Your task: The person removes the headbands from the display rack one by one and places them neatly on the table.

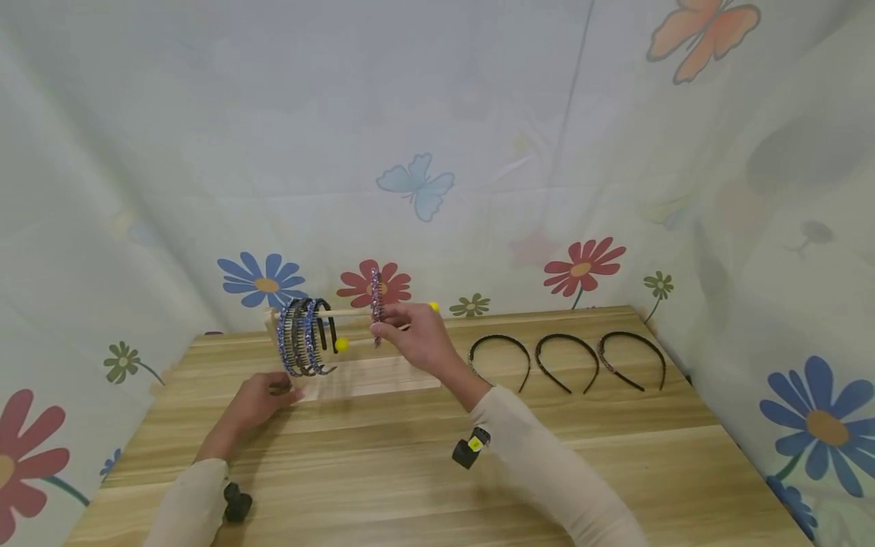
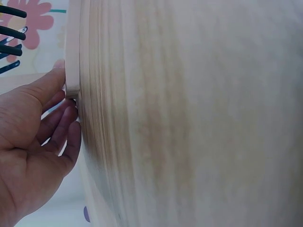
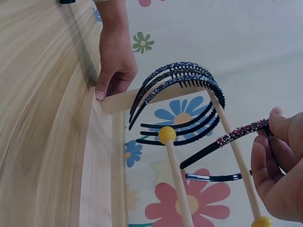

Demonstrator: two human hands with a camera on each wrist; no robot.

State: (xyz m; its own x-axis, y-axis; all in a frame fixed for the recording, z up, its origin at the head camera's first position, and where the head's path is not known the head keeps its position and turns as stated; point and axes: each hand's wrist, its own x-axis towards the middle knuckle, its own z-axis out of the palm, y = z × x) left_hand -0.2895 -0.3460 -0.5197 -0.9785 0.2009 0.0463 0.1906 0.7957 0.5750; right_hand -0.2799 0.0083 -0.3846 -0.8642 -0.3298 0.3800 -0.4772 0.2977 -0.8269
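Note:
A wooden headband stand [image 1: 383,377] has rods tipped with yellow balls [image 1: 342,344]. Several glittery toothed headbands [image 1: 313,338], blue and dark, hang together at its left end. My right hand [image 1: 420,338] pinches another headband [image 1: 377,292], covered in pink-purple beads, upright around the upper rod and apart from the hanging group. In the right wrist view, one dark end of this beaded headband [image 3: 242,132] points toward the lower rod. My left hand [image 1: 256,399] grips the left end of the stand's base, its thumb on the wood edge [image 2: 72,71].
Three thin headbands lie in a row at the right of the table: the left one [image 1: 502,336], the middle one [image 1: 567,336] and the right one [image 1: 625,333]. Behind the wooden table [image 1: 383,471] hangs a cloth [image 1: 492,228] printed with flowers and butterflies.

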